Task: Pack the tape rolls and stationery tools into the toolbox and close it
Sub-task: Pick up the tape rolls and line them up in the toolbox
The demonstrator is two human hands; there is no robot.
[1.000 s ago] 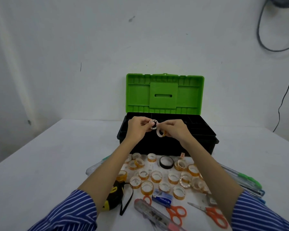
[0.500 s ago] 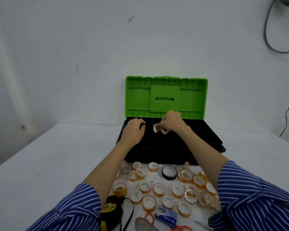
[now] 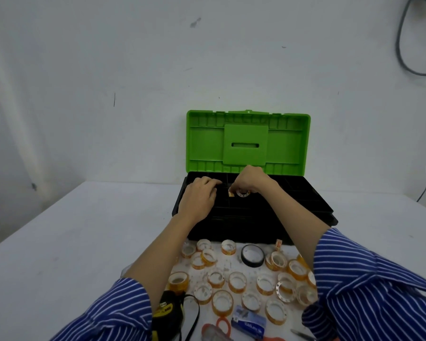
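Observation:
The black toolbox (image 3: 305, 205) stands open at the table's back, its green lid (image 3: 248, 143) upright. My right hand (image 3: 250, 179) reaches into the tray and pinches a small clear tape roll (image 3: 242, 193) low inside a middle compartment. My left hand (image 3: 199, 196) rests over the tray's left part with fingers bent downward; what lies under them is hidden. Several yellowish tape rolls (image 3: 237, 281) and one black tape roll (image 3: 252, 255) lie on the table in front of the box.
Near the front edge lie a yellow-black tape measure (image 3: 167, 312), a blue staple box (image 3: 249, 322) and orange scissor handles (image 3: 223, 324). A white wall rises behind the box, with cables (image 3: 403, 52) at the right. My striped sleeves cover the lower corners.
Both hands moved from above the box down into the tray. The right hand lowered its tape roll into a compartment. The roll my left hand held is out of sight.

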